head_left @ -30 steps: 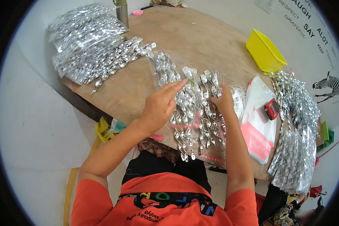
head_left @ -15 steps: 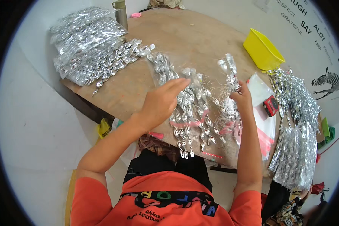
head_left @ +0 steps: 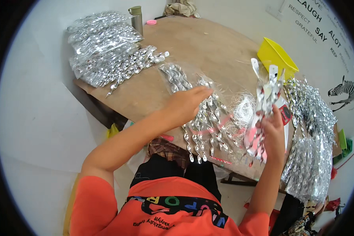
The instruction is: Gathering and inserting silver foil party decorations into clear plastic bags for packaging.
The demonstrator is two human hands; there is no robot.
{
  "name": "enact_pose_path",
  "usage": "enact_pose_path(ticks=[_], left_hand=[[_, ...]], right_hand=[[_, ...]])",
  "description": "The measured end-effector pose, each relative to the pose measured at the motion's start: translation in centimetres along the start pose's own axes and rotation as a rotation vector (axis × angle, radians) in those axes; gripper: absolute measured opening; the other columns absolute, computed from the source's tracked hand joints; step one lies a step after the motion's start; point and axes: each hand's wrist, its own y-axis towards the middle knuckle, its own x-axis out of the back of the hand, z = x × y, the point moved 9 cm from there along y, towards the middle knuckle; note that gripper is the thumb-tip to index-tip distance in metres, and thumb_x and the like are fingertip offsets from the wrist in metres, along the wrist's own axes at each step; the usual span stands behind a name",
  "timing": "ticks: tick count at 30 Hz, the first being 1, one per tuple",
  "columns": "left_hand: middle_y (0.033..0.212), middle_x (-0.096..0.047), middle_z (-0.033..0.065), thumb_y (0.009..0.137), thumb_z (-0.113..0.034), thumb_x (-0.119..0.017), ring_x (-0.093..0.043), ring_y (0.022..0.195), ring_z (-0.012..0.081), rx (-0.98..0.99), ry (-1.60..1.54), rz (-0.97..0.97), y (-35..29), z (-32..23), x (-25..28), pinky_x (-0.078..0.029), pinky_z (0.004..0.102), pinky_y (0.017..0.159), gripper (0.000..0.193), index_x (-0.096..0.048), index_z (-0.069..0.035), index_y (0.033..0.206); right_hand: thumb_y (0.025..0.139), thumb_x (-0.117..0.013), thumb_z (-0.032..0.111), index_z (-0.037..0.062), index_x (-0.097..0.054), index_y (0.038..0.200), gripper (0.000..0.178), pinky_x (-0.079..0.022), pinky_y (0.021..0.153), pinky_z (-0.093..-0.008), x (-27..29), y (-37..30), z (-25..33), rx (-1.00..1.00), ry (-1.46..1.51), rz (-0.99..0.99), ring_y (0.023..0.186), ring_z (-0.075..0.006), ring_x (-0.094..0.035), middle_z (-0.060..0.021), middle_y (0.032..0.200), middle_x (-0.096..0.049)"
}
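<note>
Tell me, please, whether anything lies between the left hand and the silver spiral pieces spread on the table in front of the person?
Nothing visible does: the left hand rests directly on the silver spiral pieces. The right hand holds its own bunch apart, off to the side.

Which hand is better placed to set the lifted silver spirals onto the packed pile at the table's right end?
The right hand. It already grips the lifted silver spirals, and the packed pile lies just beyond it. The left hand rests flat on the loose spirals, farther away.

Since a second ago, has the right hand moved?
Yes. The right hand lifted a bunch of silver twists off the row, toward the yellow bin.
</note>
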Motion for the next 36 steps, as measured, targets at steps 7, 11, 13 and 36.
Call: enact_pose_path(ticks=[7,11,13,36], left_hand=[[0.127,-0.055,0.0158,0.074,0.004,-0.05,-0.056,0.111,0.0342,-0.009,0.021,-0.028,1.9,-0.2,0.5,-0.048,0.0412,0.092,0.059,-0.049,-0.008,0.131],[0.129,-0.054,0.0158,0.074,0.004,-0.05,-0.056,0.111,0.0341,-0.01,-0.002,0.001,1.6,-1.2,-0.2,-0.048,0.0419,0.091,0.059,-0.048,-0.008,0.132],[0.13,-0.053,0.0157,0.074,0.004,-0.05,-0.057,0.11,0.0339,0.022,-0.012,0.033,0.9,-1.1,-1.5,-0.049,0.042,0.089,0.06,-0.048,-0.008,0.132],[0.133,-0.052,0.0174,0.077,-0.003,-0.054,-0.066,0.088,0.032,-0.108,0.057,-0.074,-0.8,-4.4,-3.9,-0.055,0.0391,0.069,0.053,-0.05,-0.003,0.129]], right_hand=[[0.079,-0.051,-0.006,0.0003,-0.036,0.141,0.064,-0.045,0.078,-0.0253,-3.7,-7.4,-5.2,-0.109,0.021,0.355,0.095,-0.0131,-0.057,-0.0074,0.117,-0.056],[0.082,-0.051,-0.006,0.0016,-0.038,0.14,0.06,-0.044,0.084,-0.0261,-4.1,-7.1,-6.3,0.14,-0.458,0.304,0.098,-0.0129,-0.055,-0.011,0.118,-0.057],[0.082,-0.047,-0.008,0.0002,-0.041,0.137,0.056,-0.043,0.092,-0.031,-5.1,-6.2,-6.7,0.195,-0.639,0.261,0.109,-0.0201,-0.057,-0.0168,0.123,-0.056],[0.076,-0.047,-0.011,-0.0007,-0.04,0.137,0.063,-0.043,0.095,-0.0401,-8.7,-1.2,-6.1,0.371,-0.731,0.173,0.115,-0.0347,-0.056,-0.0228,0.127,-0.055]])
